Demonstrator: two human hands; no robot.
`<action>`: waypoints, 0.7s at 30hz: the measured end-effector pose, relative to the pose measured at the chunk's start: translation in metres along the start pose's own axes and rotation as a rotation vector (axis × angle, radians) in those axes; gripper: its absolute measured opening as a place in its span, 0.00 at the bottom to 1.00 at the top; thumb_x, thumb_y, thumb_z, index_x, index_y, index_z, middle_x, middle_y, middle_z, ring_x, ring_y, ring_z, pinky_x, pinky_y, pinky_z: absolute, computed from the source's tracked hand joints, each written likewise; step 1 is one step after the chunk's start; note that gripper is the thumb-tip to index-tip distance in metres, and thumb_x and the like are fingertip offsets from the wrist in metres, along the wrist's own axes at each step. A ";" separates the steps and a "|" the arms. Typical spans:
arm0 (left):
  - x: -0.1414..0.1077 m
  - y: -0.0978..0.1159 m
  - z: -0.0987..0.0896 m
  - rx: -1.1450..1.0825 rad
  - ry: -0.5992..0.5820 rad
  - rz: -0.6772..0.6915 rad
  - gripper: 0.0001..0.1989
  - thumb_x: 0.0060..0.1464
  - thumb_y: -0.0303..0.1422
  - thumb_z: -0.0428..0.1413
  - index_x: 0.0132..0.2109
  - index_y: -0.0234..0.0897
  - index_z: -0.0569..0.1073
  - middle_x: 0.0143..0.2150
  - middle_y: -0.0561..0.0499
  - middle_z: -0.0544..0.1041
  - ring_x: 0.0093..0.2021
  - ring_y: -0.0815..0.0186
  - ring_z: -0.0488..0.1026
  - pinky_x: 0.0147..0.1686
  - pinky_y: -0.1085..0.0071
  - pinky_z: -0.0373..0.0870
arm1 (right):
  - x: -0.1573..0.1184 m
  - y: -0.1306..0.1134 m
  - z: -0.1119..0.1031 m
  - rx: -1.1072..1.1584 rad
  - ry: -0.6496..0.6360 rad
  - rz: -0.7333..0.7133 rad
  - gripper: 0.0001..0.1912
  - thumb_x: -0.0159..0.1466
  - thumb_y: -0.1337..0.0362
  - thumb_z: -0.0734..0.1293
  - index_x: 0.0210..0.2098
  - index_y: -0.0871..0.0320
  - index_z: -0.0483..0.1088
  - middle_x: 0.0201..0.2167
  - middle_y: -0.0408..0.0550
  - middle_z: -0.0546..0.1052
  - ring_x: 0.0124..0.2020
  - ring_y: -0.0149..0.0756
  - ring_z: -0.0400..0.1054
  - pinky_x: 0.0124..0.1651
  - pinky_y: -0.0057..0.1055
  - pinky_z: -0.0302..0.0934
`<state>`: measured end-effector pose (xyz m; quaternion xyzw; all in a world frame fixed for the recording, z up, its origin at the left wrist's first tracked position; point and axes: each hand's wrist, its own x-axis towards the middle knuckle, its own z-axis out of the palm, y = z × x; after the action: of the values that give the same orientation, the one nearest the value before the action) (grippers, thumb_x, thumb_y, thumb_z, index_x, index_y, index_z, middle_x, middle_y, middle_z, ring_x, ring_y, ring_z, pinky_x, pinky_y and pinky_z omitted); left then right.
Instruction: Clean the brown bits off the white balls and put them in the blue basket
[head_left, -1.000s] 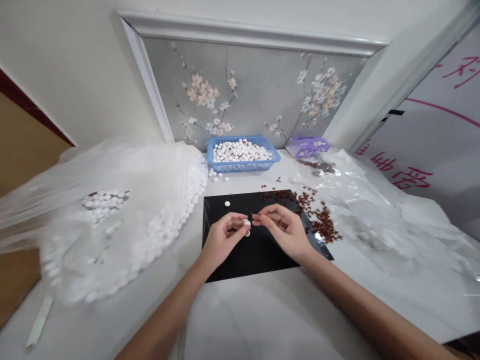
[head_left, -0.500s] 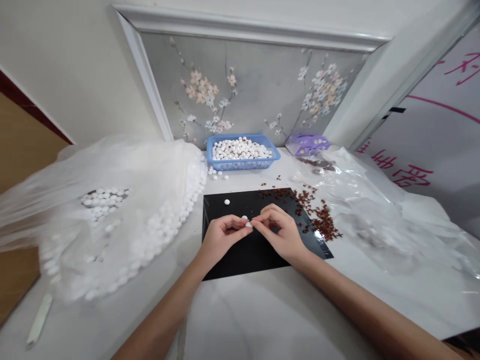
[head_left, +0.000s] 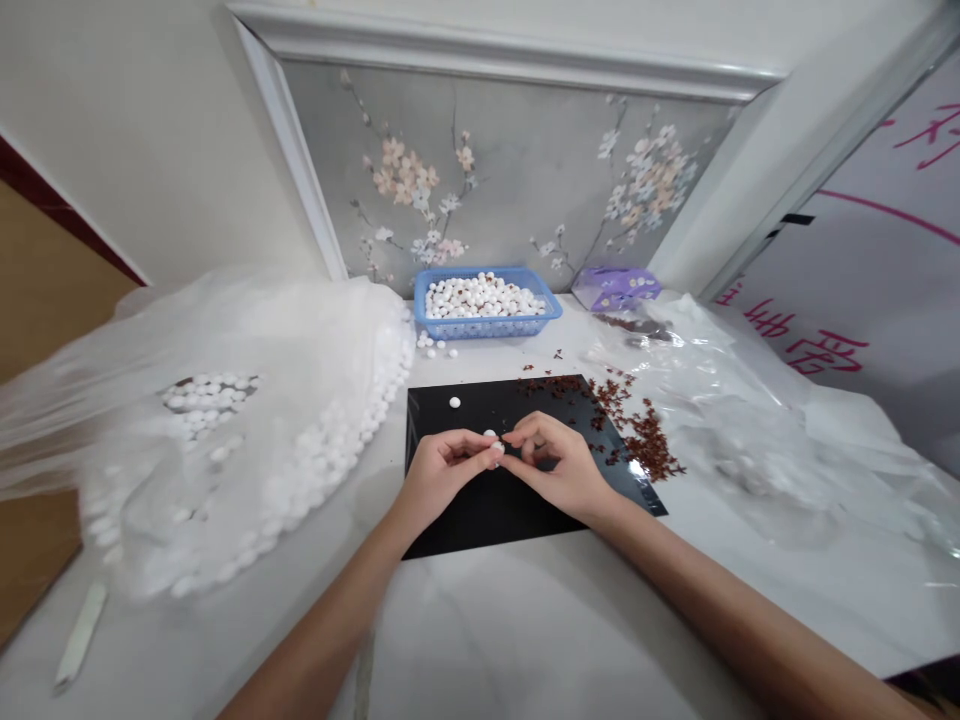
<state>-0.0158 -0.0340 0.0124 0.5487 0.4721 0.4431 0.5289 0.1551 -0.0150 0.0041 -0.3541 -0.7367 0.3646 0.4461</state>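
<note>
My left hand (head_left: 448,472) pinches a small white ball (head_left: 497,451) between thumb and forefinger, above a black mat (head_left: 480,520). Just behind it a second white ball (head_left: 489,434) shows near the fingertips. My right hand (head_left: 559,462) meets the held ball from the right, thumb tip against it and forefinger a little raised; whether a small brown piece is between its fingers is too small to tell. Farther back on the mat lies another white ball (head_left: 454,403). Small brown star-like pieces (head_left: 651,445) are heaped over the mat's right edge.
A blue basket (head_left: 487,328) of white balls stands against the wall, with a few loose balls before it. White netting (head_left: 262,440) with balls covers the left; clear plastic bags (head_left: 765,450) and a purple packet (head_left: 616,288) are at right.
The right forefinger has lifted and parted slightly from the right thumb at the held ball. The left hand has hardly moved.
</note>
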 end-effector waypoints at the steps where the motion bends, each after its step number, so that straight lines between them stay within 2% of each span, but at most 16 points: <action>1: 0.000 0.000 0.000 0.001 -0.002 0.002 0.12 0.46 0.39 0.59 0.35 0.35 0.77 0.31 0.48 0.78 0.34 0.64 0.74 0.37 0.70 0.71 | 0.000 0.000 0.000 -0.005 0.003 -0.006 0.06 0.57 0.62 0.66 0.31 0.56 0.66 0.31 0.46 0.68 0.22 0.25 0.60 0.20 0.23 0.59; 5: 0.000 -0.003 -0.001 -0.006 -0.014 0.010 0.12 0.47 0.38 0.59 0.36 0.35 0.77 0.32 0.48 0.78 0.34 0.65 0.74 0.37 0.71 0.70 | 0.000 0.000 0.000 -0.012 -0.006 -0.024 0.06 0.57 0.61 0.66 0.28 0.56 0.66 0.30 0.46 0.69 0.25 0.28 0.63 0.20 0.23 0.58; 9: 0.000 -0.004 -0.002 -0.009 -0.016 0.005 0.11 0.47 0.38 0.58 0.35 0.35 0.77 0.29 0.49 0.78 0.31 0.68 0.73 0.36 0.73 0.69 | 0.000 0.000 0.001 -0.019 0.004 -0.071 0.06 0.58 0.63 0.66 0.26 0.56 0.66 0.26 0.45 0.67 0.24 0.27 0.62 0.19 0.24 0.56; 21: 0.000 0.000 -0.003 -0.014 0.002 -0.023 0.10 0.47 0.37 0.59 0.34 0.35 0.77 0.27 0.51 0.76 0.30 0.69 0.72 0.35 0.74 0.69 | -0.001 0.001 0.008 -0.051 0.014 -0.120 0.04 0.59 0.65 0.64 0.28 0.57 0.66 0.24 0.43 0.67 0.21 0.25 0.59 0.20 0.24 0.54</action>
<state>-0.0190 -0.0332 0.0125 0.5389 0.4758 0.4409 0.5374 0.1483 -0.0170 0.0000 -0.3230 -0.7626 0.3157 0.4631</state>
